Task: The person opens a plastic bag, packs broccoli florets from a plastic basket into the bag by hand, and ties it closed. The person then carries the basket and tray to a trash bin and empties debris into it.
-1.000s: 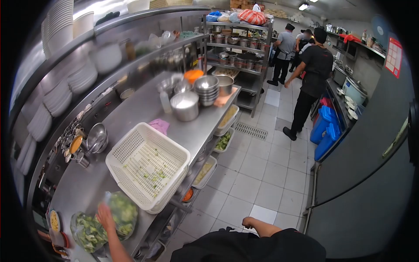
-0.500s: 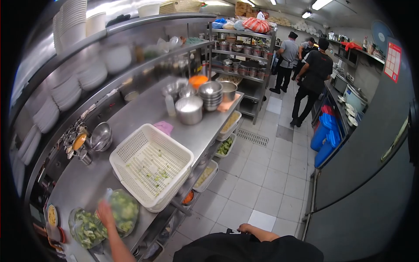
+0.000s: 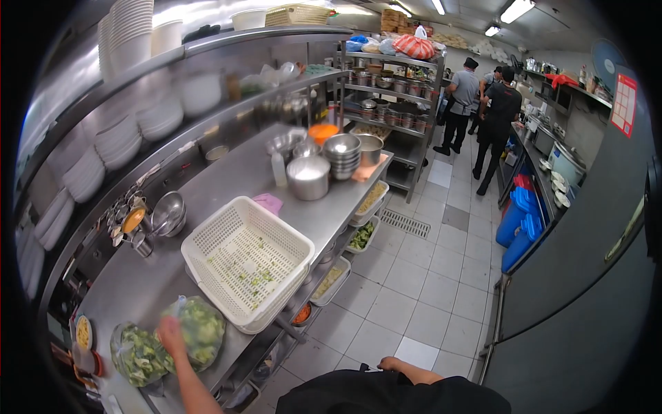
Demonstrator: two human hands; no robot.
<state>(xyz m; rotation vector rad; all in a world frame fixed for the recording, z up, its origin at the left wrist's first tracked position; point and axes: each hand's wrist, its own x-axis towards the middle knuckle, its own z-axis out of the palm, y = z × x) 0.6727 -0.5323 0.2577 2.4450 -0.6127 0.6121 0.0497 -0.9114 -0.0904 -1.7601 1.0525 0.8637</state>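
Two clear plastic bags of cut green vegetables sit side by side at the near left of the steel table. My left hand [image 3: 172, 336] is closed on the near side of the right-hand bag [image 3: 200, 331], its fingers partly hidden against the plastic. The left-hand bag [image 3: 138, 353] lies against that wrist. My right hand [image 3: 390, 363] is at my waist, fingers curled by a small dark and white item that I cannot make out. Beyond the bags stands a white perforated basket [image 3: 238, 265] with a few green scraps on its bottom.
Metal bowls [image 3: 341, 153], a pot [image 3: 308, 178] and a pink cloth [image 3: 269, 203] stand farther along the steel table [image 3: 227, 181]. Stacked white bowls [image 3: 117, 141] fill the left shelf. Blue bins [image 3: 518, 214] line the right side. Several people [image 3: 498, 114] stand at the aisle's far end.
The view has shifted slightly, so most things sit a little further right. My left hand stays at the right-hand bag. The dark-shirted person in the aisle has moved farther away.
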